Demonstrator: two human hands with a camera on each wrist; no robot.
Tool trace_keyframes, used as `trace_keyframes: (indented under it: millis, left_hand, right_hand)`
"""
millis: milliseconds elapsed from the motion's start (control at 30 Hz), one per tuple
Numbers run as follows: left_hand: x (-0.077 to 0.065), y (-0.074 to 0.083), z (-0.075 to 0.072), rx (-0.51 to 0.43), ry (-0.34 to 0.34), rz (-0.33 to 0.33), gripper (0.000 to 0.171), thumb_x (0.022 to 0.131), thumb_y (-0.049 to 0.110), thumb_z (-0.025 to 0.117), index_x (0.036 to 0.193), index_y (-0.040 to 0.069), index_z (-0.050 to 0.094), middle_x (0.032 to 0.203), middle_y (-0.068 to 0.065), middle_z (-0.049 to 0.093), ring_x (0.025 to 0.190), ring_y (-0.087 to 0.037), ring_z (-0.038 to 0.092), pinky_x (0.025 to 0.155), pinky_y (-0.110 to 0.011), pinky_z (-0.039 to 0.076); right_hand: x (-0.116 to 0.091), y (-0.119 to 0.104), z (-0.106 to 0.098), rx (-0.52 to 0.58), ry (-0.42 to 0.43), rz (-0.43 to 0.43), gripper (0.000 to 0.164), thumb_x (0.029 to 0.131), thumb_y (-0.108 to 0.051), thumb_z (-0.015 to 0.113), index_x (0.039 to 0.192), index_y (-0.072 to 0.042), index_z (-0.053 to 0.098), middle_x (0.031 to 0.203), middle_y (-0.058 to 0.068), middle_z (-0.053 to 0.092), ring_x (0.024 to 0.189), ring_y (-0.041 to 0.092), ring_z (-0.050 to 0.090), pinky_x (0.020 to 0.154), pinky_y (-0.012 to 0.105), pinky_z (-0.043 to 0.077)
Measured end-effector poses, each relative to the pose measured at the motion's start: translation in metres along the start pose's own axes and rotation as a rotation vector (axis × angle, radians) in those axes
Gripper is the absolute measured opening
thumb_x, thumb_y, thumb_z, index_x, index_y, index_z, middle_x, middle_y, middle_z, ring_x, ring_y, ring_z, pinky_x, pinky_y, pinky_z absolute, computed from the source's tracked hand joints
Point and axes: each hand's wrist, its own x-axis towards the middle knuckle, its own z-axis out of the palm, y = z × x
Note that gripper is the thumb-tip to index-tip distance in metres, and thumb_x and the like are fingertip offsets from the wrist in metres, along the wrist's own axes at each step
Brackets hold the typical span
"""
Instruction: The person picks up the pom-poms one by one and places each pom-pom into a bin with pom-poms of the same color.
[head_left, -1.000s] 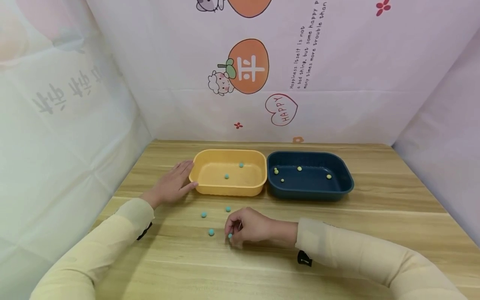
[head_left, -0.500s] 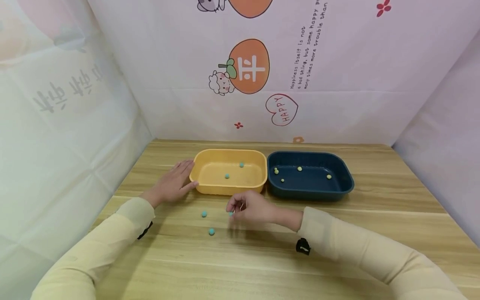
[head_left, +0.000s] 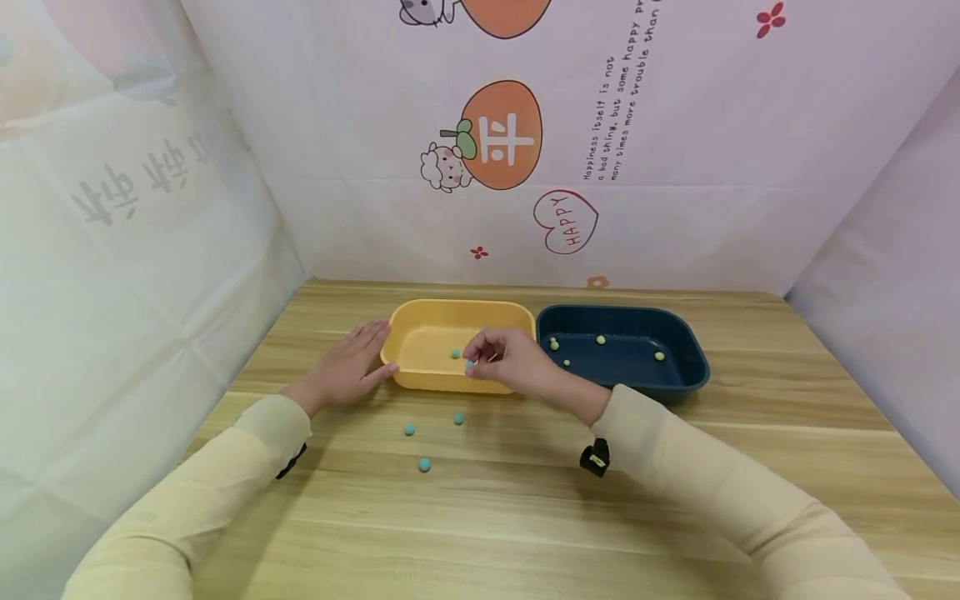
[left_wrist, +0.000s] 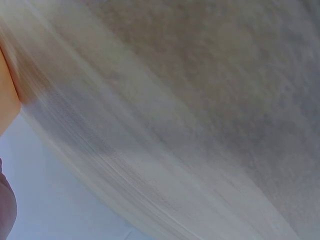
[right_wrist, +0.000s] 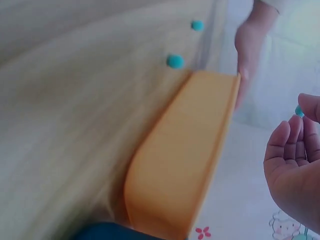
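My right hand (head_left: 510, 360) pinches a small teal ball (right_wrist: 299, 111) between thumb and fingertips, over the front rim of the yellow bin (head_left: 420, 379). Inside that bin another teal ball (head_left: 455, 354) shows just left of my fingers, and the hand covers the bin's right part. My left hand (head_left: 347, 367) rests against the bin's left end with straight fingers, thumb at the front corner. In front of the bin lie three loose teal balls, one nearest the bin (head_left: 458, 419), one to the left (head_left: 409, 430) and one closer to me (head_left: 424, 465).
A dark blue bin (head_left: 622, 382) stands right beside the yellow one, with several small pale yellow balls (head_left: 601, 340) in it. Behind both bins rises a printed cloth (head_left: 360, 225), and cloth also hangs at either side of the wooden table (head_left: 480, 533).
My right hand has lifted a teal ball from the table and carried it forward, past another ball, to the yellow bin. My left hand has stayed at the bin's end.
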Motion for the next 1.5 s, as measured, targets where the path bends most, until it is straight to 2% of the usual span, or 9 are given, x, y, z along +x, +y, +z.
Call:
trace_keyframes:
  millis: [267,433,600,700,833,1100,1300,1500]
  left_hand:
    - [0.000,0.000,0.000,-0.018,0.011,0.006,0.077,0.103,0.046,0.041,0.151,-0.008,0.016,0.156,-0.024,0.019,0.145,-0.033,0.015,0.118,-0.044,0.007]
    - [0.000,0.001,-0.001,-0.017,0.007,0.004,0.077,0.103,0.045,0.042,0.151,-0.008,0.016,0.157,-0.024,0.019,0.145,-0.032,0.015,0.118,-0.043,0.006]
    - [0.000,0.001,-0.001,-0.017,0.008,0.005,0.077,0.103,0.045,0.042,0.151,-0.009,0.016,0.156,-0.024,0.019,0.145,-0.033,0.015,0.118,-0.043,0.006]
    - [-0.001,0.000,-0.002,-0.016,0.005,0.002,0.077,0.103,0.045,0.042,0.151,-0.009,0.016,0.156,-0.024,0.019,0.145,-0.032,0.015,0.118,-0.043,0.006]
    - [-0.001,0.000,-0.001,-0.013,0.004,0.002,0.077,0.103,0.045,0.042,0.151,-0.009,0.016,0.156,-0.024,0.019,0.145,-0.032,0.015,0.118,-0.043,0.006]
    - [0.001,-0.002,0.003,-0.012,0.020,0.011,0.076,0.103,0.046,0.042,0.151,-0.008,0.018,0.156,-0.024,0.021,0.145,-0.032,0.016,0.118,-0.042,0.006]
    - [0.001,-0.002,0.002,-0.004,0.020,0.012,0.077,0.103,0.046,0.042,0.151,-0.009,0.017,0.156,-0.025,0.021,0.145,-0.033,0.016,0.118,-0.043,0.006]
    - [0.001,-0.002,0.001,-0.002,0.019,0.015,0.077,0.103,0.046,0.041,0.150,-0.010,0.018,0.156,-0.025,0.020,0.145,-0.034,0.016,0.118,-0.044,0.006]
  right_hand:
    - [0.023,0.002,-0.008,0.019,0.121,0.024,0.013,0.088,-0.007,0.072,0.099,0.000,0.068,0.086,0.007,0.062,0.079,0.022,0.055,0.065,0.026,0.048]
    - [0.037,0.004,-0.007,0.032,0.164,0.070,0.013,0.089,-0.009,0.071,0.100,-0.002,0.068,0.090,0.007,0.063,0.082,0.021,0.056,0.069,0.026,0.050]
    - [0.050,0.007,-0.004,0.065,0.207,0.112,0.018,0.090,-0.010,0.070,0.105,0.001,0.067,0.093,0.007,0.064,0.085,0.020,0.057,0.073,0.026,0.051]
    - [0.059,0.010,-0.002,0.058,0.240,0.128,0.016,0.090,-0.010,0.071,0.102,-0.001,0.069,0.093,0.006,0.064,0.085,0.020,0.058,0.072,0.026,0.051]
    - [0.067,0.014,0.001,0.045,0.267,0.151,0.012,0.089,-0.011,0.071,0.099,-0.005,0.069,0.093,0.006,0.065,0.084,0.020,0.058,0.072,0.027,0.051]
    - [0.080,0.024,0.006,0.068,0.302,0.187,0.014,0.090,-0.009,0.070,0.103,-0.002,0.068,0.095,0.006,0.064,0.088,0.020,0.058,0.078,0.029,0.051]
    - [0.089,0.032,0.012,0.109,0.342,0.212,0.016,0.089,-0.007,0.071,0.103,0.000,0.068,0.095,0.007,0.063,0.088,0.019,0.057,0.076,0.027,0.050]
    - [0.092,0.035,0.019,0.094,0.348,0.248,0.012,0.089,-0.007,0.071,0.099,-0.002,0.068,0.093,0.006,0.063,0.085,0.019,0.057,0.074,0.027,0.050]
